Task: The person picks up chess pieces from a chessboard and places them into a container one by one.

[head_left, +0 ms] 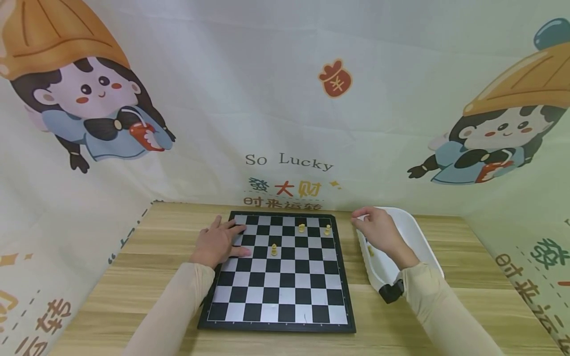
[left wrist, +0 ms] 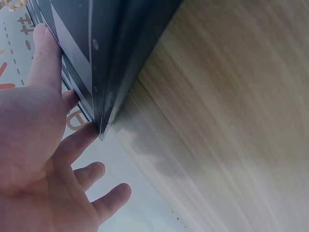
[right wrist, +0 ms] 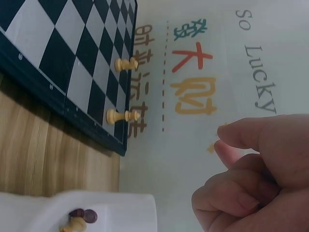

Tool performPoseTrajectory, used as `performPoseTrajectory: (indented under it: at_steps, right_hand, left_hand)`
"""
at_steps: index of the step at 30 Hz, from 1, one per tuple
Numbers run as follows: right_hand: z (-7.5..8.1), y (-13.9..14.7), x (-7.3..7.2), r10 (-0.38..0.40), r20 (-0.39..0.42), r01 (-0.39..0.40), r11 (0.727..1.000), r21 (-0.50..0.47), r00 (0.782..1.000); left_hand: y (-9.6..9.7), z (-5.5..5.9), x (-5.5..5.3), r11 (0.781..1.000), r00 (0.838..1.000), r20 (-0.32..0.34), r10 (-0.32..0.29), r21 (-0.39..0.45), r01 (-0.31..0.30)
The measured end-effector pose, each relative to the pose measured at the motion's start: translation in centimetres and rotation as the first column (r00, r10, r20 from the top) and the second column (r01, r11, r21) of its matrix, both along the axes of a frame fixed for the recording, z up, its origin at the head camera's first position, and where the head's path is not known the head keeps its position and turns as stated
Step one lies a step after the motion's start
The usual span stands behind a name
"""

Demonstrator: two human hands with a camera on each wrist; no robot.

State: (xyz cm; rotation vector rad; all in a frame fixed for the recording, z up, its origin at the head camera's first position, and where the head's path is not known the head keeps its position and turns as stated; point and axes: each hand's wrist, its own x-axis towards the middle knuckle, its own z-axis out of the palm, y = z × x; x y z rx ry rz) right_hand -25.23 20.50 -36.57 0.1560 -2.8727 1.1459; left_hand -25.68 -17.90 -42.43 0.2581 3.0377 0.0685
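My left hand (head_left: pixel 215 242) rests spread at the upper left edge of a black-and-white chessboard (head_left: pixel 285 327), thumb and fingers on the squares. In the left wrist view its thumb (left wrist: pixel 44 46) lies on the board's face, with fingertips at the dark rim. My right hand (head_left: pixel 380 230) hovers over a white tray (head_left: pixel 429 242) to the board's right. Thumb and index finger stand slightly apart with nothing visible between them; the other fingers curl loosely. On the board stand a pale chess piece (head_left: pixel 274 249), a pale knight (right wrist: pixel 126 64) and another pale chess piece (right wrist: pixel 122 116).
Inside the tray lie a pale chess piece (right wrist: pixel 74 224) and a dark chess piece (right wrist: pixel 90 215). A black device (head_left: pixel 392 291) sits by the right cuff, overlapping the tray's near corner. Behind the wooden table (head_left: pixel 147 277) hangs a printed cloth (head_left: pixel 249 99).
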Motion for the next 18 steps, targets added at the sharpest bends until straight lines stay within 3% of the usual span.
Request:
performPoseTrajectory:
  at_steps: [18]
  right_hand:
    - [-0.3, -4.3, 0.6, 0.068, 0.046, -0.063, 0.993, -0.096, 0.997]
  left_hand:
    - [0.1, 0.1, 0.1, 1.0, 1.0, -0.012, -0.004, -0.009, 0.003]
